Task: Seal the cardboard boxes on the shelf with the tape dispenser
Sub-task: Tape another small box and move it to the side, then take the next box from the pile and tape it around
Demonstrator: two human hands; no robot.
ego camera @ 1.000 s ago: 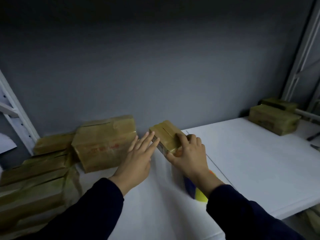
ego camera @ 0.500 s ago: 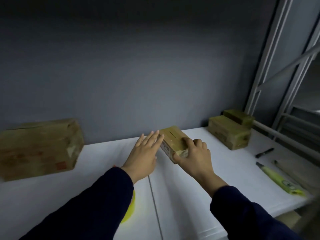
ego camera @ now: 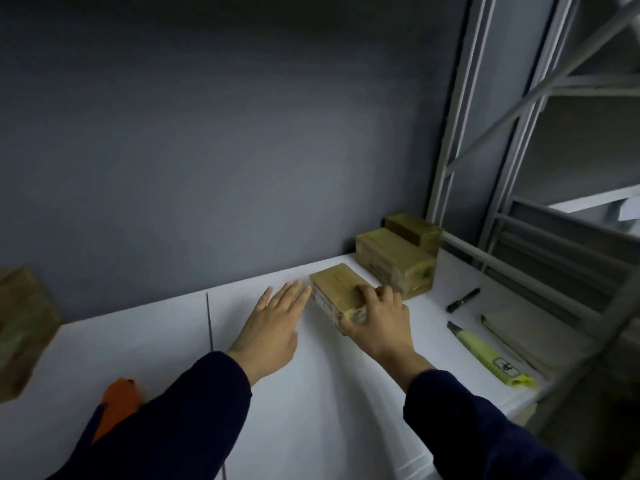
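Observation:
A small cardboard box point(ego camera: 337, 284) lies on the white shelf point(ego camera: 311, 393) near the back wall. My right hand point(ego camera: 375, 322) grips its near right corner, fingers curled over the top and thumb on the front face. My left hand point(ego camera: 275, 327) lies flat with straight fingers, its fingertips at the box's left side. An orange object point(ego camera: 119, 403), possibly the tape dispenser, shows partly from behind my left sleeve at the lower left. Two more cardboard boxes point(ego camera: 398, 263) stand close behind the held box at the right.
A larger cardboard box point(ego camera: 20, 327) sits at the left edge. A yellow-green utility knife point(ego camera: 485, 355), a black pen point(ego camera: 462, 300) and a flat pale strip point(ego camera: 512, 341) lie on the shelf's right end. Grey metal shelf uprights point(ego camera: 460, 133) rise at the right.
The small box has slid right along the shelf with both hands, ending close to the two boxes at the right. The view has turned right, and the orange object has come into sight.

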